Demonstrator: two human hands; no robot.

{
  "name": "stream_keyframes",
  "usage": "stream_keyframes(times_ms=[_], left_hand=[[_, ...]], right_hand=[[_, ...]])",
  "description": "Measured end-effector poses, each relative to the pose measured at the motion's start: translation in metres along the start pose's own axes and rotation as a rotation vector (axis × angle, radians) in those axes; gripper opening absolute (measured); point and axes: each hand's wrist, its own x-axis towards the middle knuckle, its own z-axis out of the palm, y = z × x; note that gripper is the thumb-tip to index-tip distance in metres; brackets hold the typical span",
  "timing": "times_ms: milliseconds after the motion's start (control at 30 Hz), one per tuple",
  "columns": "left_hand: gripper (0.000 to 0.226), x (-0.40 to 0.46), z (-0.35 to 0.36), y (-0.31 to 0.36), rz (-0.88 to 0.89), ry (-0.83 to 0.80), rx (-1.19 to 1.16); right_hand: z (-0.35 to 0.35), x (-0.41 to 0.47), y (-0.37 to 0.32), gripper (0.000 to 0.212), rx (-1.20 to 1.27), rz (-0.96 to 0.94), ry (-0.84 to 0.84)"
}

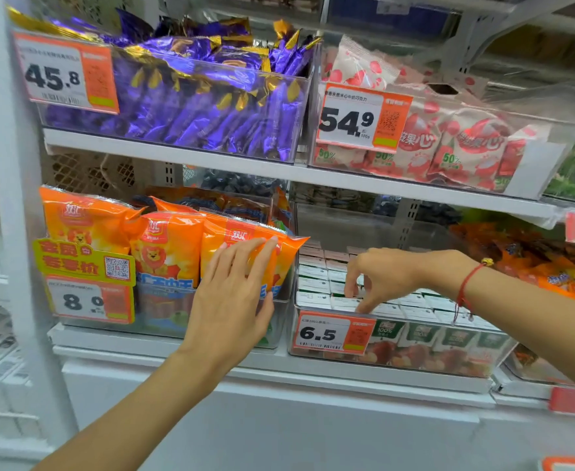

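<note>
Orange snack bag [218, 229], rightmost of the row in the lower-left bin: left hand [231, 300] lies flat against its front, fingers straight and spread. Right hand [384, 277] is over the adjacent clear bin [449, 362], fingertips and thumb curled down onto the white carton tops [316, 283] near the front row. Whether a carton is pinched: cannot tell. Red string bracelet [466, 287] on right wrist.
</note>
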Motion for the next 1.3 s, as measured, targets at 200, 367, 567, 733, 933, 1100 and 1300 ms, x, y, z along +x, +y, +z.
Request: stream_keyframes(times_ms=[200,367,567,733,933,1100,1300], left_hand=[[0.074,-0.001,-0.002,0.0,-0.001,0.007,-0.028],[0.07,0.004,-0.007,0.004,-0.025,0.024,-0.039],[0.064,0.006,-0.022,0.015,-0.125,-0.013,-0.113],[0.03,0.006,-0.047,0.058,-0.201,-0.124,-0.617],[0.04,-0.009,-0.035,0.104,-0.465,-0.777,-1.124],[0.03,-0.025,-0.028,0.097,-0.558,-0.92,-1.215],[0.024,-0.027,-0.027,0.103,-0.559,-0.853,-1.316]], right_hand=[[0.009,-0.018,0.005,0.04,0.163,-0.002,-0.011],[0.024,-0.045,0.004,0.032,0.364,0.014,0.265],[0.044,-0.084,-0.028,0.027,0.662,0.015,0.941],[0.061,-0.113,-0.059,0.026,1.136,0.091,1.036],[0.098,-0.118,-0.079,0.033,1.774,0.187,0.649],[0.108,-0.12,-0.079,0.028,1.745,0.26,0.628],[0.114,-0.122,-0.078,0.045,1.67,0.352,0.625]])
